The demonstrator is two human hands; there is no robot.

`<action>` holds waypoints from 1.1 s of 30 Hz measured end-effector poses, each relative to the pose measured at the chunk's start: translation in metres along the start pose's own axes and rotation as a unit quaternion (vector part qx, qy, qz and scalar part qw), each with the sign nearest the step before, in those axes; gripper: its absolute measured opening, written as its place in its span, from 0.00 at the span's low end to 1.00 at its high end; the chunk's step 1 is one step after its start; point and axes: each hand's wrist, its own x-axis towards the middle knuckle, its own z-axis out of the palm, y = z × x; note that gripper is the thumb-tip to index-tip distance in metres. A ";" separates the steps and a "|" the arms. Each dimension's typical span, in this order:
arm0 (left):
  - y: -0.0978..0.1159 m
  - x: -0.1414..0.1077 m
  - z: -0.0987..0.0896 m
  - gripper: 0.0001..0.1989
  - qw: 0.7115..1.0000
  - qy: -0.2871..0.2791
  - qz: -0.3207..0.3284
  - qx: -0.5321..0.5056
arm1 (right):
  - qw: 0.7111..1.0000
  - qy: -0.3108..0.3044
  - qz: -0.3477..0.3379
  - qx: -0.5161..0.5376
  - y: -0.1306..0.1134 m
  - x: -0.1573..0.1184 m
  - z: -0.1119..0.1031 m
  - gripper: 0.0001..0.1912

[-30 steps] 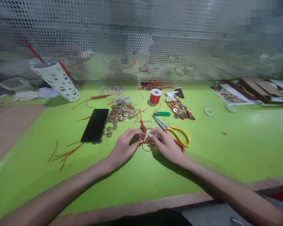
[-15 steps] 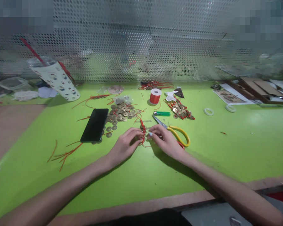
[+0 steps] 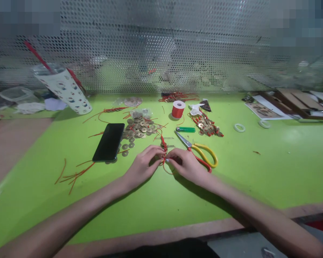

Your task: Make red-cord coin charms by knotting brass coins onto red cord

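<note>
My left hand (image 3: pixel 145 164) pinches a knotted red cord with coins (image 3: pixel 164 145) from its left side. On the other side, my right hand (image 3: pixel 187 165) has its thumb and fingertips pressed together at the same cord; a thin red loop hangs below them. Just right of my right hand lie scissors (image 3: pixel 204 154) with yellow and red handles. A green lighter (image 3: pixel 185 129) and a spool of red thread (image 3: pixel 178 109) are behind. Loose coins (image 3: pixel 141 127) are heaped behind my left hand, beside a black phone (image 3: pixel 109 142).
A patterned cup with a red straw (image 3: pixel 66 89) leans at the back left. Coin-and-cord pieces (image 3: pixel 207 125) lie behind the scissors, with two pale rings (image 3: pixel 239 128) farther right. A perforated metal screen (image 3: pixel 161 53) borders the green table (image 3: pixel 140 215).
My right hand's fingertips have moved left and slightly down to the cord and closed together. More of the scissors shows. My left hand has barely moved.
</note>
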 end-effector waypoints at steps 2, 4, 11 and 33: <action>0.000 0.000 0.000 0.09 1.000 0.000 0.003 -0.001 | 1.000 -0.003 -0.002 -0.018 -0.001 0.000 0.001 0.05; -0.001 0.000 0.001 0.08 1.000 0.001 0.006 0.001 | 0.999 -0.007 -0.003 -0.039 -0.002 0.000 0.003 0.05; -0.001 -0.001 0.002 0.08 1.000 0.000 0.016 0.012 | 0.980 -0.040 -0.014 -0.196 -0.001 -0.001 0.012 0.07; 0.000 -0.001 0.000 0.09 1.000 0.008 0.007 -0.006 | 0.985 -0.019 -0.033 -0.168 0.005 -0.004 0.002 0.04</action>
